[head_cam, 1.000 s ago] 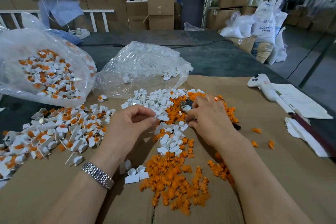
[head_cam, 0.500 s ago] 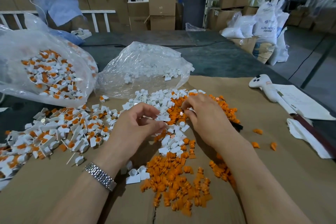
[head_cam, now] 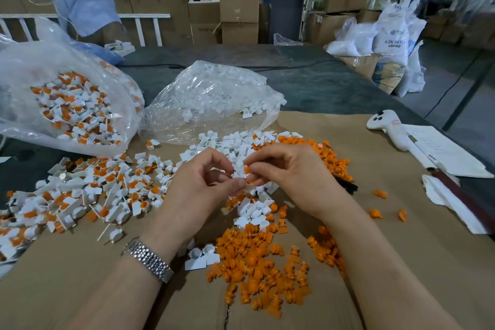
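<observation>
The white cap sits between my two hands, lifted a little above the heap, with an orange plug right at its mouth. I judge this to be the seating step. Plug meets cap, but the contact is too small for me to tell how deep the plug sits. My left hand pinches the cap between curled thumb and forefinger. My right hand has its fingers curled in a pinch on the plug. Both hands are closed on their parts, fingertips almost touching.

As I read it, the next move calls for a short, straight press of the plug into the cap's socket while the left hand holds the cap steady. The joined piece then belongs on the finished pile to my left, where white caps already show orange centres. After that I need a fresh cap from the loose white caps just beyond my hands. I also need a fresh plug from the orange heap just below them.

Further out, all of this lies on a cardboard sheet spread over the dark counter. A clear bag of finished pieces lies at far left. A second clear bag of plain caps spills open beside it.
</observation>
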Demonstrator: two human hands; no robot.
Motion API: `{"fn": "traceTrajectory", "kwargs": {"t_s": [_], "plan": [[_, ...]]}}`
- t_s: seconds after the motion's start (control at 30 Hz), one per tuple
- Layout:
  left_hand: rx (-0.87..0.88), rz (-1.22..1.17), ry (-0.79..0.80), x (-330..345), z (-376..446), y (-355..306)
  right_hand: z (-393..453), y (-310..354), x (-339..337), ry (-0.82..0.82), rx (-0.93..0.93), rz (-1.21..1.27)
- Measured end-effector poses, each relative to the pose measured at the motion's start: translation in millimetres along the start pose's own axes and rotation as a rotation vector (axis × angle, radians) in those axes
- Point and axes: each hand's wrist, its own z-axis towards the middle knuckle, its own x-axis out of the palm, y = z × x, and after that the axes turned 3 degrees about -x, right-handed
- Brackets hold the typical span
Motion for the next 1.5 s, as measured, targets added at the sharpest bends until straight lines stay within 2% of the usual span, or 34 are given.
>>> {"fn": "traceTrajectory", "kwargs": {"t_s": [0.17, 0.27, 0.33, 0.47, 0.57, 0.67, 0.83, 0.9, 1.07, 1.23, 1.37, 1.5], "plan": [[0.037, 0.045, -0.039, 5.8, -0.9, 1.1, -1.0, 0.5, 9.2, 0.007, -0.071, -0.221], [0.012, 0.05, -0.014, 5.0, -1.9, 0.3, -1.5, 1.8, 11.8, -0.013, -0.099, -0.257], [-0.047, -0.112, 0.028, 1.4, -2.8, -2.5, -1.5, 3.3, 9.8, -0.038, -0.13, -0.242], [-0.231, -0.605, 0.076, -4.1, 0.9, -4.0, -2.7, 5.6, 7.4, -0.041, -0.207, -0.247], [-0.324, -0.709, 0.185, -4.8, 2.2, -1.4, -3.6, 5.9, 8.3, -0.031, -0.239, -0.262], [-0.348, -0.686, 0.228, -4.5, 0.2, -1.9, -3.2, 4.8, 8.9, -0.014, -0.24, -0.292], [-0.086, -0.237, 0.028, 7.2, -6.5, -7.4, -4.4, 3.1, 12.1, -0.041, -0.159, -0.298], [-0.064, -0.274, 0.022, 9.7, -7.0, -9.4, -4.3, 4.4, 10.2, -0.046, -0.124, -0.239], [-0.131, -0.522, 0.058, 3.5, -4.0, -12.9, -5.7, 11.1, 1.7, 0.033, -0.113, -0.129], [-0.093, -0.516, 0.113, 1.5, -5.7, -12.0, -5.6, 11.4, 0.9, -0.02, -0.118, -0.128], [-0.051, -0.467, 0.048, 2.5, -6.8, -13.9, -5.8, 12.0, 4.4, -0.054, -0.177, -0.226], [-0.112, -0.486, 0.007, 3.3, -7.9, -15.1, -5.4, 12.1, 7.0, -0.094, -0.234, -0.301]]}}
